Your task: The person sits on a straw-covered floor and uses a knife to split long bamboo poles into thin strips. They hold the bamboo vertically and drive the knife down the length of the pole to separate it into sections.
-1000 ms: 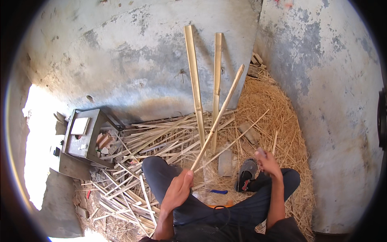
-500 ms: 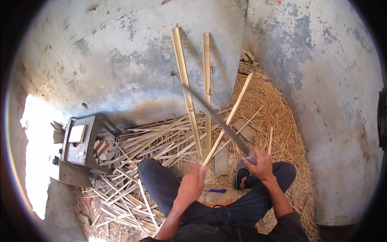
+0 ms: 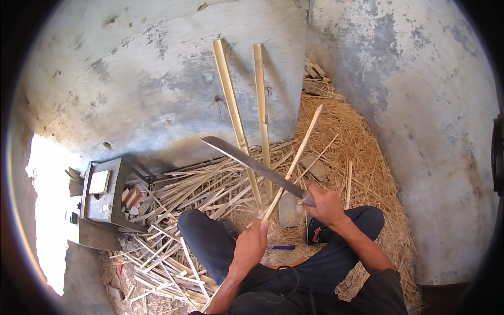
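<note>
My left hand (image 3: 250, 245) is closed round the lower end of a pale split bamboo strip (image 3: 303, 146), which slants up and away to the right. In my right hand (image 3: 326, 206) is the handle of a machete (image 3: 244, 160). Its long dark blade points up and to the left, crossing the strip about midway. Whether the edge touches the strip, I cannot tell. Beyond the blade, two longer split bamboo pieces (image 3: 227, 84) (image 3: 260, 89) lean upright against the wall.
Cut strips (image 3: 173, 262) lie heaped to the left, and shavings (image 3: 362, 152) cover the floor at right. A wooden stool (image 3: 118, 176) lies tipped at far left. A blue tool (image 3: 283, 247) and a flat stone (image 3: 287, 210) are between my legs (image 3: 205, 239).
The machete has swung downward and its blade now lies flatter, its tip further left and lower. My right hand has moved slightly left and up. The left hand keeps the bamboo strip.
</note>
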`<state>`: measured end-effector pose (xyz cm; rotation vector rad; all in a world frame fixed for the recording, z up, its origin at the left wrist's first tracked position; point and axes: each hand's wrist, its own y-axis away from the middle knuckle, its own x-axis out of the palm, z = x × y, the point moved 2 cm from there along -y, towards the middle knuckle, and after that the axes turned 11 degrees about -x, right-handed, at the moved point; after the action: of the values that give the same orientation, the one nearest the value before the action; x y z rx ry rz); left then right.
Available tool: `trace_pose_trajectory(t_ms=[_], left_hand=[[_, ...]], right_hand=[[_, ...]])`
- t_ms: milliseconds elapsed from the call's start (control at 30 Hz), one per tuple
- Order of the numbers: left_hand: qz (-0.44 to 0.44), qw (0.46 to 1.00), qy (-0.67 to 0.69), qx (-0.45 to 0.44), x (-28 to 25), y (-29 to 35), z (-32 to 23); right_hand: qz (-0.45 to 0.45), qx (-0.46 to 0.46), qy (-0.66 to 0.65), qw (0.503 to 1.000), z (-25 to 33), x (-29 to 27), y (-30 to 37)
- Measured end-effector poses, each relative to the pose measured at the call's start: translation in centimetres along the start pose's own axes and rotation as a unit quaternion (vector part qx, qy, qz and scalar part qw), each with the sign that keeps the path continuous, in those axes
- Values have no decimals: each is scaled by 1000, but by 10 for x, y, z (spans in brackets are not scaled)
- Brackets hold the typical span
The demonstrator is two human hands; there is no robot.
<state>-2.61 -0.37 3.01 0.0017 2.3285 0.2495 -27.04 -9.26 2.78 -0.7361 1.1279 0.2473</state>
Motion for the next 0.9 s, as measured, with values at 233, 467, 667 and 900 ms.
trace_pose_trajectory(t_ms=[233,467,667,900], left_hand=[[8,1000,2,10,3,4,0],[20,1000,-14,-2,13,-3,-2],[27,999,-13,-18,-5,19,11],[46,998,46,14,3,5,-6]], right_hand=[[10,30,28,999,-14,5,6],[18,4,14,1000,12,14,12],[-50,166,71,982,-55,0,7],[-10,64,1,998,-11,1,21]])
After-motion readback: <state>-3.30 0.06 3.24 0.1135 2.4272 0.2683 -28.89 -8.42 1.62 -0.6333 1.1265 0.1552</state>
